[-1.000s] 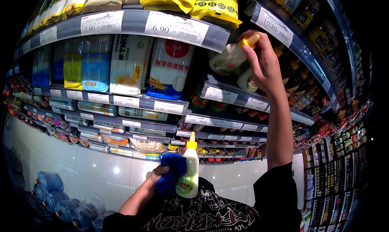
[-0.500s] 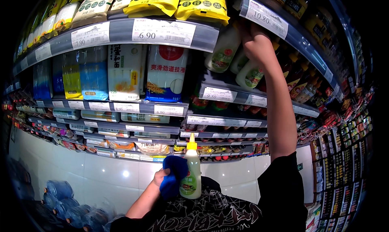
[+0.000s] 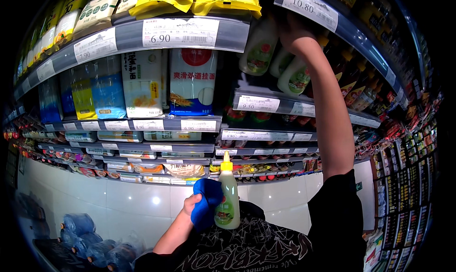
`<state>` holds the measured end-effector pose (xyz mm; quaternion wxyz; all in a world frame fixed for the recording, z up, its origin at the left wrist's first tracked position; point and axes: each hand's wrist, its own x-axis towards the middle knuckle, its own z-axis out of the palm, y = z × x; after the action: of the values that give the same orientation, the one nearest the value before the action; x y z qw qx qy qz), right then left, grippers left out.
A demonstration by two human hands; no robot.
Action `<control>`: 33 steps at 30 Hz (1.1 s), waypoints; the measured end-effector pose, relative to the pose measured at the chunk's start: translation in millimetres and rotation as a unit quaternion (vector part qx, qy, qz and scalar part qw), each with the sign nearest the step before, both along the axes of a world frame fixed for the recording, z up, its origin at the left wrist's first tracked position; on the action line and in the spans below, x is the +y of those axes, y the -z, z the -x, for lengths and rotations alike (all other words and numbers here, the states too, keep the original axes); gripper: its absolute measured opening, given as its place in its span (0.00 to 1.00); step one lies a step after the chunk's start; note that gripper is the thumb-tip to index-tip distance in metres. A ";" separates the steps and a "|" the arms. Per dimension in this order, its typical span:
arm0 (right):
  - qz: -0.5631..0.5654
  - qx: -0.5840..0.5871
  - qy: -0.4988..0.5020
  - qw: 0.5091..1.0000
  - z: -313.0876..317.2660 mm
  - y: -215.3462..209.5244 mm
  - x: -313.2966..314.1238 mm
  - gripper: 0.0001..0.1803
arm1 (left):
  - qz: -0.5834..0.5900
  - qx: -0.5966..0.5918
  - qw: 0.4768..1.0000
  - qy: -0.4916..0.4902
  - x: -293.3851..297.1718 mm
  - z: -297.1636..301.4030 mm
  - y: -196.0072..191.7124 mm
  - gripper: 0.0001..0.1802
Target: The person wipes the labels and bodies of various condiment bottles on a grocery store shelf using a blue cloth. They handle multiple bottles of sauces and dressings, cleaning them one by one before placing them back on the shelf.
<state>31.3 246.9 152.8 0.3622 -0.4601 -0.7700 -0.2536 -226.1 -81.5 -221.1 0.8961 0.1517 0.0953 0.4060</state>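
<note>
Low in front of my body, my left hand (image 3: 190, 206) is closed on a blue cloth (image 3: 205, 203). A pale squeeze bottle (image 3: 228, 191) with a yellow nozzle cap stands upright against the cloth, held together with it. My right arm stretches up to the shelf on the right. There my right hand (image 3: 300, 40) reaches in above similar pale bottles with green labels, one bottle (image 3: 259, 53) to its left and another bottle (image 3: 293, 77) just below. Shadow and the shelf above hide its fingers, so what they touch cannot be made out.
A shelf edge with price tags (image 3: 306, 7) overhangs my right hand. Dark sauce bottles (image 3: 354, 79) line the shelf to its right. Noodle packs (image 3: 192, 82) fill the left shelves. Large blue water jugs (image 3: 80, 224) lie on the floor at lower left.
The view has shifted slightly. My right hand sits a little deeper under the upper shelf. My left hand still holds the cloth and bottle, slightly higher and further right in view.
</note>
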 end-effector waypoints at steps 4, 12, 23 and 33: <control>0.039 0.007 -0.009 0.999 3.4 -3.8 -18.4 0.26 | -0.014 0.026 1.000 -0.002 0.2 -0.7 3.5 0.57; 0.178 0.150 -0.191 0.954 34.7 101.7 -189.8 0.20 | 0.019 -0.042 0.997 -0.067 0.0 -6.0 -26.0 0.45; 0.624 0.490 -0.095 0.601 59.4 266.5 -290.0 0.26 | 0.048 0.047 0.992 -0.103 12.0 -7.4 -39.5 0.46; 0.444 0.647 -0.229 0.576 35.3 225.0 -302.9 0.16 | 0.080 -0.148 0.981 -0.093 46.4 -32.4 -75.9 0.47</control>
<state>-4.0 -56.0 -72.1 0.5603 -0.4134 -0.4275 0.5765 -193.7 -35.1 -145.2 0.8677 0.0083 0.0075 0.4970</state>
